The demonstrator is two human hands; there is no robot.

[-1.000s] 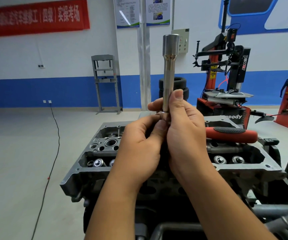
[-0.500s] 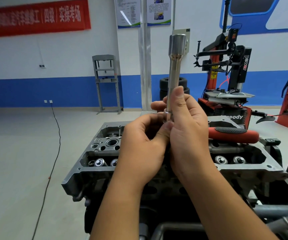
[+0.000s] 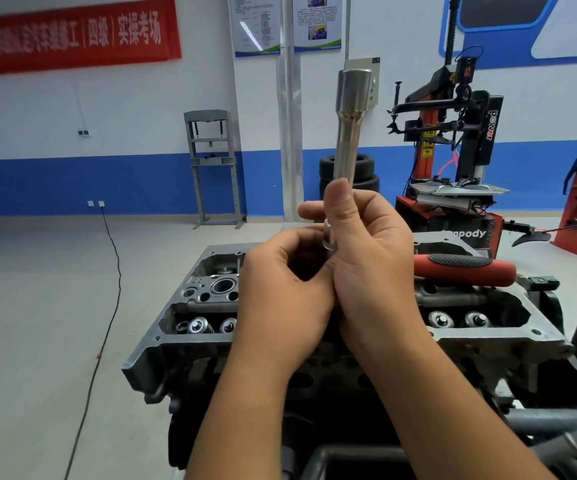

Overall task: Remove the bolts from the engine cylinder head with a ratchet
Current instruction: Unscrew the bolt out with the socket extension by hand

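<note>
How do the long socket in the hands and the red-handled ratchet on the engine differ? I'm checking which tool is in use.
The long socket is bare silver metal; the ratchet shows a red handle with a black grip. The socket stands nearly upright, the ratchet lies flat across the cylinder head. The right hand holds the socket, with the left hand at its base; nobody holds the ratchet. Both are slender tools.

Cyl. head (image 3: 183, 348) on stand; red-handled ratchet (image 3: 463, 270) lies atop — far side.

The socket extension's (image 3: 345, 133) lower end and the ratchet (image 3: 463, 270) head hide behind both hands.
</note>
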